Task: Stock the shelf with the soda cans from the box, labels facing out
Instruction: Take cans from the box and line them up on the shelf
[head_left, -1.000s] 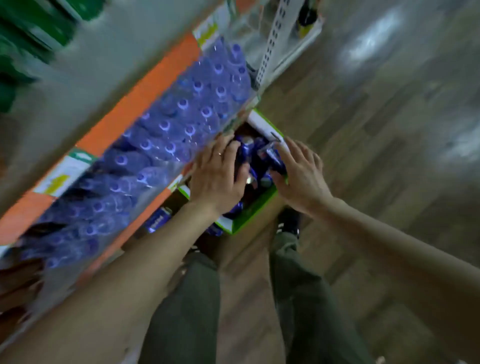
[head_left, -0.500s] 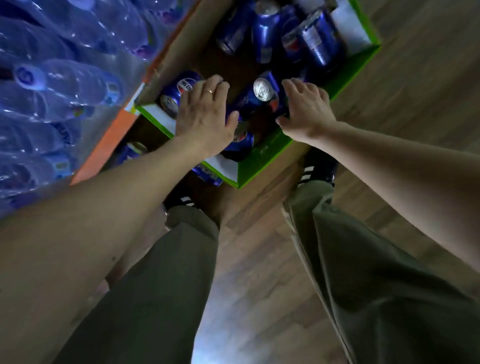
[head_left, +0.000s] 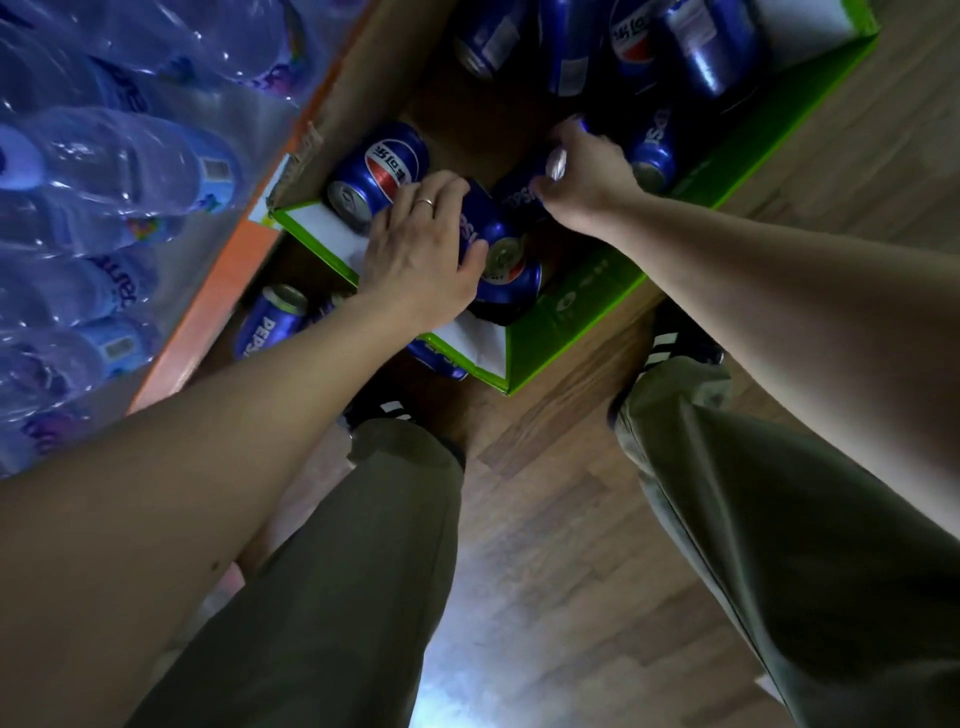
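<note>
Two bare hands reach down into an open cardboard box, green outside with brown inner walls and white flaps, standing on a wood-plank floor. The left hand, a thin ring on one finger, curls over a blue soda can lying on its side, its silver top facing near. The right hand, a little farther and to the right, grips a second blue can from above, fingers wrapped round its far end. The hands are close but not touching. About nine glossy cylindrical blue cans show in the box, jumbled on their sides; one by the left wall shows a red, white and blue roundel. Two more cans lie outside near the box's left corner. At left, clear plastic water bottles in shrink-wrap rest above an orange shelf edge.
</note>
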